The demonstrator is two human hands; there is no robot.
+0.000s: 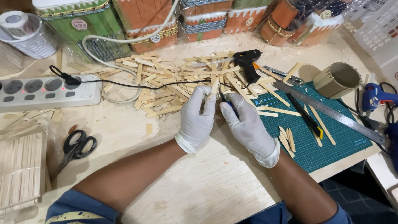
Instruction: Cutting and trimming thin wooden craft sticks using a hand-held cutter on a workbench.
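Observation:
Both my hands wear white gloves and meet over the wooden table. My left hand pinches a pale ice-cream stick upright between thumb and fingers. My right hand grips a dark pen-like tool whose tip touches the stick's lower part. Just behind them lies a loose heap of ice-cream sticks. A black glue gun rests on that heap, its cord running left.
A green cutting mat at right carries a steel ruler, a black-yellow cutter and cut sticks. A power strip, scissors and stacked sticks lie left. Finished stick boxes line the back; a blue glue gun sits far right.

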